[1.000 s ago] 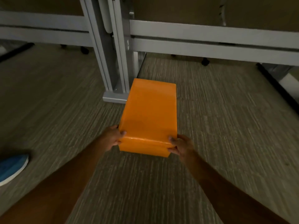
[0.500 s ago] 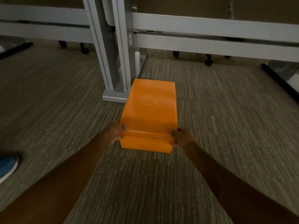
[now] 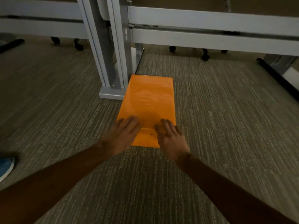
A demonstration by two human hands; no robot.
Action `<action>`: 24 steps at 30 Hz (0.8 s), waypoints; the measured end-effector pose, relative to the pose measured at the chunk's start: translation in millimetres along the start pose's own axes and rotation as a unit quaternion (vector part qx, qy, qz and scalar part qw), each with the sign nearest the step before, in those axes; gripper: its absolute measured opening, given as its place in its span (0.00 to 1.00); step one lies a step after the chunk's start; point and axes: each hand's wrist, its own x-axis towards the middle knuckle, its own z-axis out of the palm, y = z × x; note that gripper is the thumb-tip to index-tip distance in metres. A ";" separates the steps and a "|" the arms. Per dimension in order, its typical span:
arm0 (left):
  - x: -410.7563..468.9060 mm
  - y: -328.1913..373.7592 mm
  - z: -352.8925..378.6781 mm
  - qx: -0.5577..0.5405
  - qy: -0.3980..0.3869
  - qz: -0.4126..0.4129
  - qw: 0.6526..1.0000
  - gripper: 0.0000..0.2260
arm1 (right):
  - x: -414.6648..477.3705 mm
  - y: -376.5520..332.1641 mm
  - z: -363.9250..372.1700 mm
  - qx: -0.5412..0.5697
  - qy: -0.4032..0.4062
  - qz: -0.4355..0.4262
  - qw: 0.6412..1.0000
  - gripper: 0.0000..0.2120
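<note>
An orange envelope (image 3: 149, 101) lies flat on the carpet, its long side pointing away from me, its near flap folded over. My left hand (image 3: 121, 136) lies palm down over the envelope's near left corner with straight fingers. Over the near right corner my right hand (image 3: 169, 136) does the same, fingers spread flat on the flap. Neither hand grips anything.
A grey metal desk leg with a flat foot (image 3: 111, 92) stands just left of the envelope's far end. Grey desk rails (image 3: 210, 20) run across the back, with chair casters (image 3: 205, 57) beyond. A blue shoe (image 3: 5, 165) shows at the left edge. Carpet surrounds the envelope.
Both hands held the envelope by its near corners above the floor. It has come down flat on the carpet, and the hands have let go and now rest flat on it.
</note>
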 end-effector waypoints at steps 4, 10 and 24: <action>-5.7 10.3 3.8 0.045 -0.048 0.038 0.997 0.33 | -10.0 -11.2 11.7 -0.035 -0.044 -0.063 0.996 0.29; 10.1 8.1 20.0 0.001 -0.067 0.001 0.998 0.28 | -0.1 -9.8 20.4 -0.051 -0.087 -0.058 0.993 0.30; 81.7 -43.9 36.6 -0.193 -0.093 -0.075 0.974 0.37 | 87.9 22.2 41.3 0.031 -0.151 -0.012 0.988 0.33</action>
